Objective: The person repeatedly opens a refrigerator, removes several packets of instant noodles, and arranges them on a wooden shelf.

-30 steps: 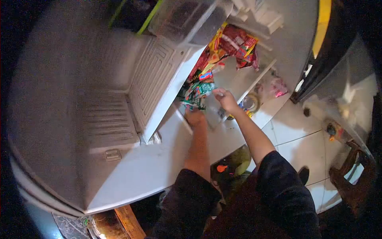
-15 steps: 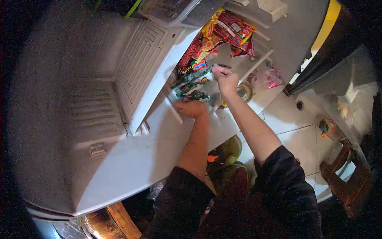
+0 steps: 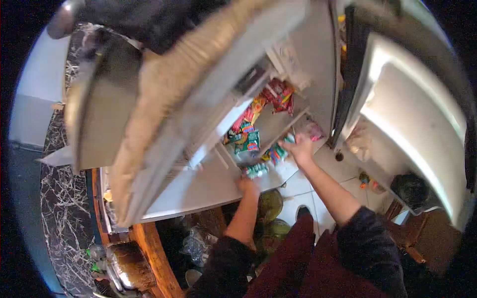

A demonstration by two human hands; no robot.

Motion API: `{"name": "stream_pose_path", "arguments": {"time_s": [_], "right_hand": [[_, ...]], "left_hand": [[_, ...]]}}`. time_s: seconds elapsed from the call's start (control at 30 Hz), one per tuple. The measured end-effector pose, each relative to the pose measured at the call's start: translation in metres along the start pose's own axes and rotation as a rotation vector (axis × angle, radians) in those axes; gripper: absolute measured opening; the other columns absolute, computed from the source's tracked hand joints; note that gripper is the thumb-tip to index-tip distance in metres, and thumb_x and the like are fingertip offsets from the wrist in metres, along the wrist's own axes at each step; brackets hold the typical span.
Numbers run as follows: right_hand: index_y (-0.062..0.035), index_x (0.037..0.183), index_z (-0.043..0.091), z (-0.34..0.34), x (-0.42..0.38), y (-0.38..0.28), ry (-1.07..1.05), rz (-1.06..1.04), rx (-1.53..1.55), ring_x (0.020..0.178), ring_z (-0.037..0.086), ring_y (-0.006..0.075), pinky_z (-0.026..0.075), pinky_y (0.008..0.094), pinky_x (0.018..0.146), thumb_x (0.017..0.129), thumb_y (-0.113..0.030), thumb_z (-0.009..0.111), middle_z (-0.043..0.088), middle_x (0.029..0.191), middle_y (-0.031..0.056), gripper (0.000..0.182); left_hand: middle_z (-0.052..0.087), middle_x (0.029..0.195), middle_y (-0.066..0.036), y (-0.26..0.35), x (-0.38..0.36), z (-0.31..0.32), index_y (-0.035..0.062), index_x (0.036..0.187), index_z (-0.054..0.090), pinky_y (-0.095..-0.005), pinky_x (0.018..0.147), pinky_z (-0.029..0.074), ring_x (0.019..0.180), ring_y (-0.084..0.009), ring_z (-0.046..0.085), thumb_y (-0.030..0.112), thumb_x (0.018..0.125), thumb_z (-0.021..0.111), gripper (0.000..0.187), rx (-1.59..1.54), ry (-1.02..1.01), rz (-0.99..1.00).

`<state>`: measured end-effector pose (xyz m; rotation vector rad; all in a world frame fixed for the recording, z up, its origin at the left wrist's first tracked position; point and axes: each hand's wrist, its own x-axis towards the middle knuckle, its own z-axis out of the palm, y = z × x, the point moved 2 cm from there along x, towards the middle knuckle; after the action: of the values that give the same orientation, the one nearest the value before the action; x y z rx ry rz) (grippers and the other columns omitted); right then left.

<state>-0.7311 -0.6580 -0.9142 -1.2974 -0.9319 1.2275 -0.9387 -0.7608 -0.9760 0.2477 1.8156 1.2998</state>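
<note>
My left hand [image 3: 247, 184] is closed on the near end of a green instant noodle packet [image 3: 256, 170], by the front edge of the white cabinet compartment. Farther right, my right hand [image 3: 300, 148] grips another green noodle packet [image 3: 279, 153], which shows some yellow and is partly hidden by the fingers. Another green packet [image 3: 247, 141] lies deeper inside, against the left wall. Behind it is a pile of red and yellow packets [image 3: 278, 94]. A pink bag [image 3: 313, 130] sits just right of my right hand. Motion blurs fine detail.
A white open door [image 3: 412, 109] stands at the right, with a dark round thing [image 3: 410, 190] by its lower end. Below are a white tiled floor [image 3: 298, 191], green round objects [image 3: 272, 204] and a clear plastic bag [image 3: 196, 246]. A marbled counter [image 3: 62, 198] runs along the left.
My view has pulled back and turned. The green packets, bunched together between my hands before, are now apart, one at each hand. My right hand has moved toward the compartment's right front.
</note>
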Motion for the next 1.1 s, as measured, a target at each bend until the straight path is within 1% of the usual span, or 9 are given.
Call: {"name": "stream_pose_path", "arguments": {"time_s": [0.17, 0.3, 0.43, 0.47, 0.57, 0.67, 0.73, 0.97, 1.1], "right_hand": [[-0.0113, 0.055, 0.026, -0.096, -0.086, -0.150, -0.152, 0.015, -0.018, 0.054, 0.026, 0.0049, 0.025, 0.0240, 0.043, 0.054, -0.010, 0.073, 0.027, 0.055, -0.0050, 0.047], [-0.0132, 0.061, 0.029, -0.179, -0.156, -0.316, -0.167, 0.012, -0.012, 0.060, 0.036, 0.0070, 0.033, 0.0222, 0.052, 0.053, 0.000, 0.068, 0.033, 0.063, -0.0032, 0.041], [-0.0106, 0.076, 0.038, -0.260, -0.184, -0.424, -0.082, -0.375, 0.037, 0.073, 0.041, 0.0094, 0.035, 0.0216, 0.067, 0.058, 0.001, 0.063, 0.039, 0.078, -0.0008, 0.033], [-0.0097, 0.080, 0.039, -0.289, -0.179, -0.428, -0.011, -0.433, 0.009, 0.076, 0.041, 0.0091, 0.034, 0.0206, 0.069, 0.062, -0.004, 0.062, 0.038, 0.079, -0.0005, 0.029], [-0.0090, 0.092, 0.042, -0.344, -0.178, -0.442, 0.156, -0.370, 0.108, 0.080, 0.044, 0.0088, 0.038, 0.0217, 0.070, 0.072, 0.002, 0.053, 0.045, 0.085, 0.0017, 0.025], [-0.0073, 0.100, 0.045, -0.388, -0.167, -0.407, 0.200, -0.152, 0.255, 0.070, 0.053, 0.0140, 0.047, 0.0257, 0.063, 0.075, 0.001, 0.049, 0.053, 0.087, 0.0056, 0.027], [-0.0074, 0.101, 0.044, -0.362, -0.183, -0.406, 0.204, 0.031, 0.334, 0.072, 0.054, 0.0159, 0.050, 0.0301, 0.064, 0.073, -0.003, 0.050, 0.053, 0.087, 0.0063, 0.029], [-0.0118, 0.098, 0.041, -0.307, -0.223, -0.369, 0.025, -0.132, 0.573, 0.091, 0.046, 0.0145, 0.043, 0.0293, 0.076, 0.063, 0.009, 0.052, 0.043, 0.096, 0.0037, 0.042], [-0.0094, 0.087, 0.041, -0.251, -0.256, -0.367, 0.104, -0.107, 0.445, 0.075, 0.048, 0.0103, 0.042, 0.0232, 0.067, 0.060, 0.013, 0.054, 0.044, 0.080, -0.0005, 0.038]], "left_hand": [[0.048, 0.109, -0.009, 0.049, -0.150, -0.025, 0.0155, 0.098, 0.039, -0.0564, 0.077, 0.043, 0.102, -0.0330, 0.047, 0.024, 0.087, 0.044, 0.015, -0.403, 0.004, -0.124], [0.047, 0.118, -0.009, 0.125, -0.238, -0.035, 0.0120, 0.114, 0.040, -0.0495, 0.092, 0.034, 0.110, -0.0283, 0.044, 0.034, 0.090, 0.037, 0.033, -0.550, -0.489, -0.062], [0.050, 0.118, -0.007, 0.188, -0.289, -0.023, 0.0084, 0.117, 0.046, -0.0415, 0.090, 0.038, 0.107, -0.0230, 0.048, 0.031, 0.090, 0.036, 0.036, -0.717, -0.708, -0.110], [0.052, 0.115, -0.006, 0.190, -0.282, -0.016, 0.0106, 0.114, 0.048, -0.0415, 0.083, 0.043, 0.102, -0.0231, 0.051, 0.030, 0.089, 0.038, 0.033, -0.810, -0.531, -0.267], [0.056, 0.105, -0.016, 0.204, -0.276, -0.009, -0.0018, 0.108, 0.049, -0.0432, 0.082, 0.046, 0.093, -0.0279, 0.056, 0.022, 0.086, 0.032, 0.036, -1.089, -0.911, -0.386], [0.057, 0.098, -0.016, 0.235, -0.305, 0.011, -0.0007, 0.105, 0.050, -0.0422, 0.076, 0.050, 0.088, -0.0314, 0.057, 0.027, 0.085, 0.038, 0.036, -1.066, -0.738, -0.412], [0.057, 0.095, -0.013, 0.259, -0.331, 0.028, 0.0016, 0.105, 0.050, -0.0376, 0.073, 0.052, 0.085, -0.0305, 0.056, 0.028, 0.081, 0.047, 0.036, -1.082, -1.153, -0.401], [0.052, 0.094, -0.012, 0.283, -0.392, 0.052, -0.0014, 0.105, 0.048, -0.0376, 0.069, 0.054, 0.090, -0.0247, 0.050, 0.021, 0.074, 0.055, 0.039, -1.327, -1.129, -0.579], [0.053, 0.096, -0.014, 0.281, -0.381, 0.039, -0.0021, 0.107, 0.046, -0.0399, 0.075, 0.052, 0.092, -0.0269, 0.051, 0.020, 0.073, 0.054, 0.041, -1.310, -1.085, -0.508]]}}
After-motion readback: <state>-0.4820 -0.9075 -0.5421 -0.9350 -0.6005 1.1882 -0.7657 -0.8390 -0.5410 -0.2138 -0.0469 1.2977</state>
